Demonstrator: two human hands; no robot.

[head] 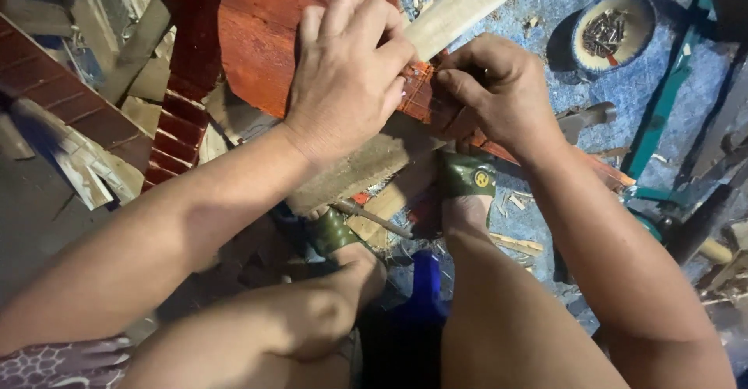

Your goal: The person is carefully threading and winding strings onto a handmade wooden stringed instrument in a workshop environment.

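My left hand [347, 73] presses down on a long pale wooden slat [467, 3] where it crosses a red-painted round wooden board [265, 30]. Its fingers are curled over the slat. My right hand [499, 97] pinches a narrow red wooden strip [417, 93] right beside the left hand, fingers closed on it. The strip's far end [608, 172] pokes out past my right wrist. Both my feet, in green sandals [467, 175], rest on wood pieces just below the hands.
A round bowl of nails [612, 30] sits on the blue floor at upper right. A hammer head [588, 116] lies right of my right hand. Red slatted pieces [175, 124] and pale scrap boards [86, 163] pile up at left. Teal bars [662, 100] run along the right.
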